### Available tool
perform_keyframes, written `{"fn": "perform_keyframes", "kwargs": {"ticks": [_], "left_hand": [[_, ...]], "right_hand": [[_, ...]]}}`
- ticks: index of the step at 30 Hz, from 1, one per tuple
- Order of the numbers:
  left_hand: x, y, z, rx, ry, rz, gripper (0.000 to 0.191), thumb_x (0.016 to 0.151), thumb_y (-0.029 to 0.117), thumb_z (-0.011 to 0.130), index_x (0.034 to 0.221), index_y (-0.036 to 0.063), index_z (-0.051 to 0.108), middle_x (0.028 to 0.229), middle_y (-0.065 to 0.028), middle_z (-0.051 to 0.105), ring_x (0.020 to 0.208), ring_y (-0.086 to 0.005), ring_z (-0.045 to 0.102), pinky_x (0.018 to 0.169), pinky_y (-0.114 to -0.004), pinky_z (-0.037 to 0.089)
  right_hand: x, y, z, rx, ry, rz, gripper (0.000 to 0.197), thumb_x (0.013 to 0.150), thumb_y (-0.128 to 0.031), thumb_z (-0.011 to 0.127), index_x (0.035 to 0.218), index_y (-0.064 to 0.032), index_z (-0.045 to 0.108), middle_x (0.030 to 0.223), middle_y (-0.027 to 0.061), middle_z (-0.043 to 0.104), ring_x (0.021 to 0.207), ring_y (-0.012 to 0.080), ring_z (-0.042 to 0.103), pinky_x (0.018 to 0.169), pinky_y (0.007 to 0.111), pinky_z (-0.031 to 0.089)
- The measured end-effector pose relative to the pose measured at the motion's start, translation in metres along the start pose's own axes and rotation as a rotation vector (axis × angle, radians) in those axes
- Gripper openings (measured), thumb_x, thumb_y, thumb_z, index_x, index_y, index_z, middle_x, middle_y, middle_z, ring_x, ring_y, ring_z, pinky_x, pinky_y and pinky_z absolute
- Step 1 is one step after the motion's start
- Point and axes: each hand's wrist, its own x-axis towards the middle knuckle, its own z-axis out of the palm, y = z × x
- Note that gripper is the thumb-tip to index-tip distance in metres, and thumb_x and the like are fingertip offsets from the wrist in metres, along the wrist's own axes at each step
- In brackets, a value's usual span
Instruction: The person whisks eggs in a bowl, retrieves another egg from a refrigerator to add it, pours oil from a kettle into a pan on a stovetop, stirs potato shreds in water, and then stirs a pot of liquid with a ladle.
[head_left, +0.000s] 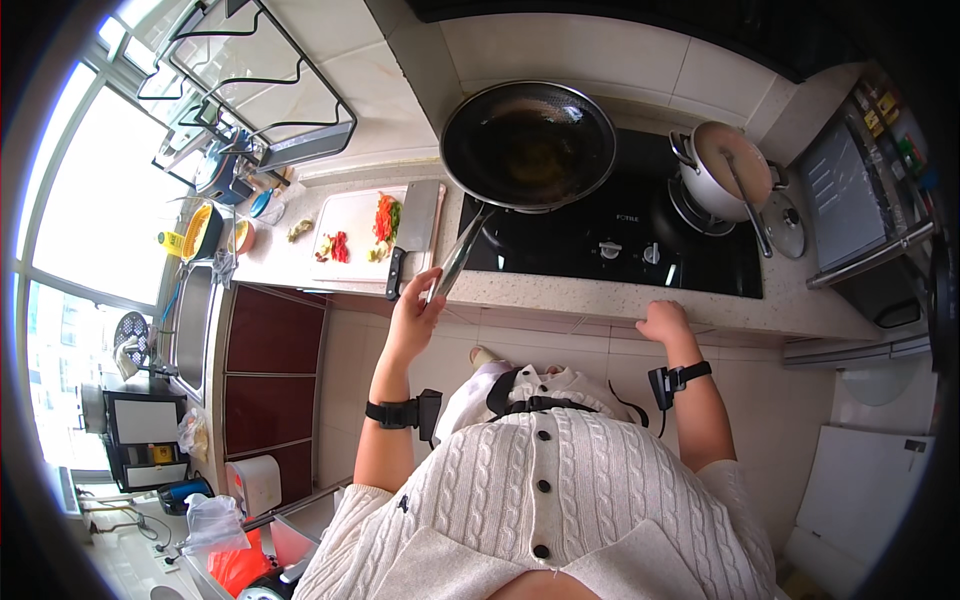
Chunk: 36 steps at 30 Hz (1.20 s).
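My left hand (415, 311) grips the long metal handle (459, 255) of a dark wok (529, 142). The wok is at the left part of the black gas hob (600, 255), and a small brownish-yellow pool of liquid shines on its inner surface. Whether the wok rests on its burner is hidden. My right hand (664, 321) is curled at the front edge of the countertop, below the hob knobs, with nothing visible in it. Left of the wok, a cutting board (352, 225) bears chopped red and green vegetables (387, 217) and a cleaver (418, 217).
A two-handled pot (726, 169) of pale liquid with a ladle (742, 199) in it stands on the right burner. A glass lid (784, 229) lies beside it. Far left are a sink (193, 330), a yellow-lined basket (201, 229) and a small bowl (241, 237). A wire rack (255, 82) juts out above the counter.
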Motion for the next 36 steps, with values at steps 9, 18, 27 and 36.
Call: {"fn": "perform_keyframes", "kwargs": {"ticks": [9, 18, 27, 36], "left_hand": [[-0.001, 0.002, 0.001, 0.009, 0.01, -0.001, 0.04, 0.084, 0.006, 0.056, 0.123, 0.0086, 0.046, 0.1, -0.0031, 0.046, 0.054, -0.0025, 0.042, 0.046, -0.017, 0.035], [0.0, 0.0, 0.0, 0.021, 0.019, -0.007, 0.04, 0.084, 0.007, 0.056, 0.123, 0.009, 0.046, 0.102, -0.005, 0.048, 0.054, -0.0028, 0.043, 0.046, -0.017, 0.036], [0.0, 0.001, 0.001, 0.02, 0.022, -0.007, 0.04, 0.084, 0.006, 0.056, 0.123, 0.008, 0.046, 0.1, -0.004, 0.048, 0.053, -0.0025, 0.041, 0.046, -0.017, 0.036], [0.0, 0.002, 0.001, 0.04, 0.023, -0.015, 0.04, 0.085, 0.007, 0.055, 0.123, 0.008, 0.046, 0.103, -0.0059, 0.049, 0.053, -0.0028, 0.042, 0.046, -0.017, 0.036]], "right_hand": [[0.002, -0.001, 0.001, -0.014, 0.001, -0.007, 0.032, 0.072, -0.031, 0.061, 0.086, -0.0025, 0.066, 0.093, 0.0155, 0.064, 0.091, 0.0307, 0.059, 0.082, 0.036, 0.047], [0.001, -0.001, -0.002, -0.007, -0.015, 0.004, 0.033, 0.071, -0.031, 0.061, 0.087, -0.0022, 0.066, 0.094, 0.0157, 0.064, 0.092, 0.0307, 0.059, 0.083, 0.036, 0.046], [-0.001, -0.004, -0.009, 0.0, -0.043, 0.023, 0.033, 0.072, -0.031, 0.061, 0.089, -0.0032, 0.066, 0.096, 0.0153, 0.063, 0.093, 0.0305, 0.058, 0.084, 0.036, 0.046], [0.0, -0.002, -0.007, -0.001, -0.044, 0.025, 0.033, 0.072, -0.032, 0.062, 0.089, -0.0036, 0.066, 0.097, 0.0152, 0.063, 0.094, 0.0312, 0.057, 0.084, 0.036, 0.046]]}}
